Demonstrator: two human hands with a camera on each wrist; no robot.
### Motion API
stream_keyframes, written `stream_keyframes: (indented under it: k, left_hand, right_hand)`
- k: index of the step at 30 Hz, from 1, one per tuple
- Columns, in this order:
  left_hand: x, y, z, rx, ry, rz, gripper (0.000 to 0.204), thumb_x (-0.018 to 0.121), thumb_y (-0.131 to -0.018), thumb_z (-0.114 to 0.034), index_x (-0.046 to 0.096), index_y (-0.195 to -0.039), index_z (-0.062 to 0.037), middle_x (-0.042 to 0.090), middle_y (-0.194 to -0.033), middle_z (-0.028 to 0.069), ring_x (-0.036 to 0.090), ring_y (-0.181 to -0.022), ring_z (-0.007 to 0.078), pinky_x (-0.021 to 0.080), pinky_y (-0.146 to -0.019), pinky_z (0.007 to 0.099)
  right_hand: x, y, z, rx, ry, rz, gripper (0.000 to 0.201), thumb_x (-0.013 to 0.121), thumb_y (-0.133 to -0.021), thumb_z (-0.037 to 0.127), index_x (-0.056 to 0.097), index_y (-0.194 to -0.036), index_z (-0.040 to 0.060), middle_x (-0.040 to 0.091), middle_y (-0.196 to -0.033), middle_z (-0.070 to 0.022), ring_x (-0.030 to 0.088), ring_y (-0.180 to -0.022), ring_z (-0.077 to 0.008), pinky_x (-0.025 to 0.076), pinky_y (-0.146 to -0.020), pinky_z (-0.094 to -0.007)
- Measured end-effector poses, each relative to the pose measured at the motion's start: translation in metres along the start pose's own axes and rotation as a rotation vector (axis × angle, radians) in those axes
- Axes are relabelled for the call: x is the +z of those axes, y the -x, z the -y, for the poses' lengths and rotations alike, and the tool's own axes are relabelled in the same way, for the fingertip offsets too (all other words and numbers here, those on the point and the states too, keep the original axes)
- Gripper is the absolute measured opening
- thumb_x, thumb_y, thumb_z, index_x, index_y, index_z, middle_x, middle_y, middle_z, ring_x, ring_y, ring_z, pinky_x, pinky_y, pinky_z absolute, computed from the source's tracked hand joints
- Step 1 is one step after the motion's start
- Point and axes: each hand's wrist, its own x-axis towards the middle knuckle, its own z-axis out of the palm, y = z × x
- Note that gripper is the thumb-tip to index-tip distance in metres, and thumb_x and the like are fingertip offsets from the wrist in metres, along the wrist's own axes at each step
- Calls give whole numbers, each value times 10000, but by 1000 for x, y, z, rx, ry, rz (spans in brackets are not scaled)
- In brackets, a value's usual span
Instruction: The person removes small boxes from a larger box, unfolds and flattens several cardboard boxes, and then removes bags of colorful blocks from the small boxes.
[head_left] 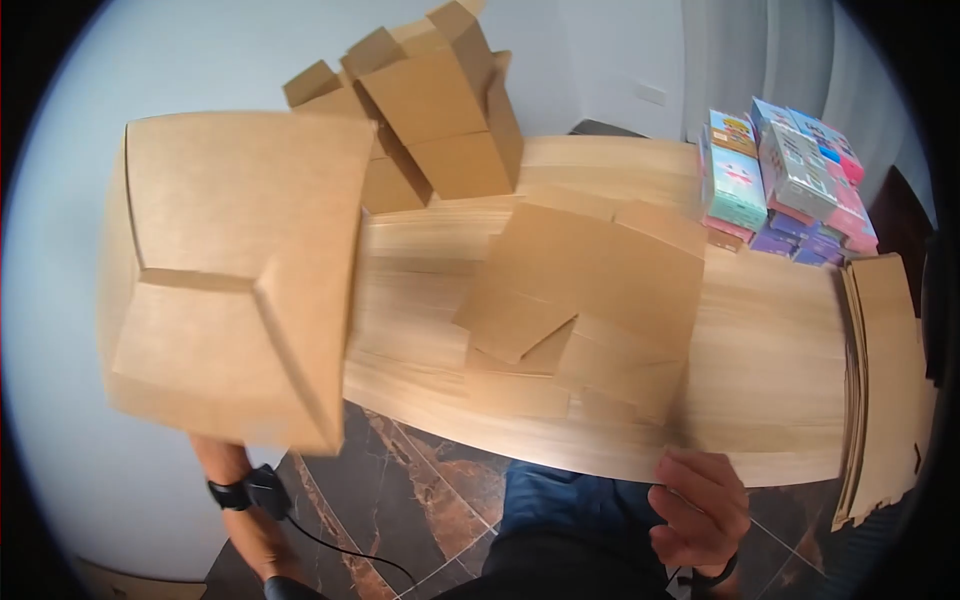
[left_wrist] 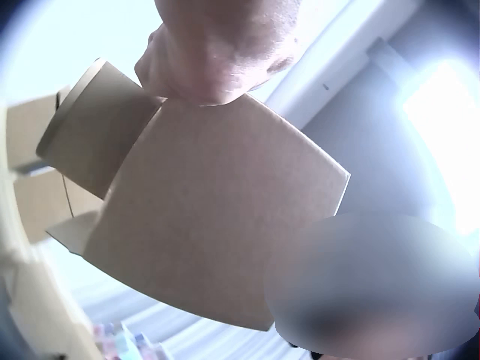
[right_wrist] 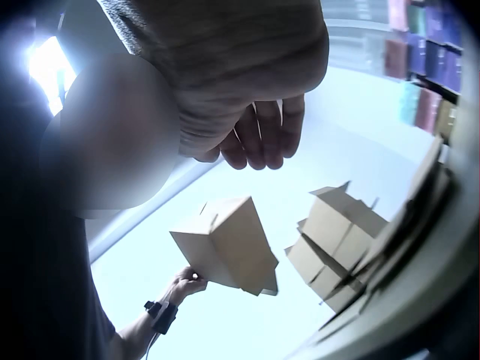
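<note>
A folded cardboard box (head_left: 245,200) is up in the air at the left, off the table, with flap seams on the side facing the head camera. My left hand (right_wrist: 187,285) grips it at a lower edge. In the head view the box covers most of that hand, leaving the wrist and its strap in sight; the left wrist view shows the hand (left_wrist: 221,56) against the box's edge. My right hand (head_left: 700,510) hovers by the table's front edge, fingers loosely curled around nothing. Nearest to it lies a flattened cardboard sheet (head_left: 610,260) with creased flaps.
Assembled boxes with raised flaps (head_left: 430,110) stand at the table's back left. Colourful small packages (head_left: 800,180) are stacked at the back right. A pile of flat cardboard (head_left: 880,370) leans at the right end of the wooden table (head_left: 770,350).
</note>
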Motion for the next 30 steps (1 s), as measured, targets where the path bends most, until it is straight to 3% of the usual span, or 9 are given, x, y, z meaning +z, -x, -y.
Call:
stream_keyframes:
  k: [2, 6, 10, 13, 17, 19, 21, 23, 30]
  left_hand:
    - [-30, 156, 0, -66, 72, 33, 345, 569, -1042, -228, 604, -1256, 40, 663, -1232, 162, 644, -1112, 245, 496, -1008, 420]
    - [1, 143, -106, -254, 473, 293, 346, 553, -1057, -246, 598, -1271, 24, 655, -1246, 147, 634, -1109, 238, 497, -991, 412]
    - [57, -76, -292, -421, 932, 598, 348, 538, -1073, -263, 592, -1286, 7, 647, -1259, 132, 624, -1107, 230, 498, -975, 404]
    - [73, -24, -235, -601, 1219, 810, 350, 527, -1084, -276, 587, -1297, -5, 641, -1269, 121, 617, -1106, 224, 499, -962, 398]
    - [77, -69, -299, -806, 1541, 1076, 352, 512, -1099, -294, 581, -1312, -22, 633, -1283, 107, 608, -1104, 216, 500, -945, 390]
    - [57, -67, -283, -638, 1460, 428, 386, 511, -1075, -319, 580, -1306, -18, 684, -1197, 123, 620, -1150, 242, 486, -996, 434]
    - [-3, -79, -261, 71, 1625, -69, 274, 576, -1075, -274, 639, -1241, -65, 633, -1183, 87, 607, -1031, 204, 501, -912, 390]
    - [-24, -92, -260, 981, 1109, 89, 194, 670, -987, -227, 694, -1105, -75, 624, -1153, 76, 594, -1058, 230, 487, -914, 394]
    - [1, -83, -278, 1041, 1022, 376, 171, 697, -883, -141, 750, -1039, -95, 612, -1186, 88, 568, -1144, 298, 456, -968, 432]
  right_hand:
    - [1, -37, 8, -294, 86, -32, 240, 745, -941, 310, 763, -1052, 99, 729, -1214, -122, 713, -1030, -299, 593, -754, -415]
    - [-28, -100, 34, -452, 490, 161, 437, 735, -914, 540, 712, -1155, 176, 643, -1325, -111, 575, -1233, -382, 525, -895, -548]
    - [-29, -126, 14, -465, 419, 236, 498, 833, -795, 516, 720, -1190, 236, 651, -1356, -55, 587, -1216, -365, 511, -928, -524]
    - [-42, -151, 25, -395, 594, 465, 617, 883, -728, 462, 709, -1271, 225, 652, -1393, -32, 613, -1160, -289, 555, -857, -435]
    - [-19, -151, -14, -344, 371, 750, 502, 765, -860, 471, 693, -1215, 125, 653, -1288, -11, 615, -964, -228, 573, -685, -352]
    - [-9, -143, -22, -319, 355, 774, 464, 764, -873, 408, 681, -1225, 117, 642, -1304, -14, 614, -964, -232, 577, -678, -358]
    - [-3, -142, -27, -285, 335, 812, 431, 763, -886, 345, 669, -1234, 108, 631, -1321, -16, 614, -964, -237, 581, -672, -365]
    - [0, -148, -31, -237, 357, 897, 372, 745, -866, 207, 654, -1208, 93, 604, -1325, -19, 622, -974, -246, 584, -691, -376]
    - [13, -160, -37, -362, 404, 1020, 321, 727, -806, 113, 661, -1120, 105, 567, -1226, -51, 653, -926, -241, 558, -688, -392]
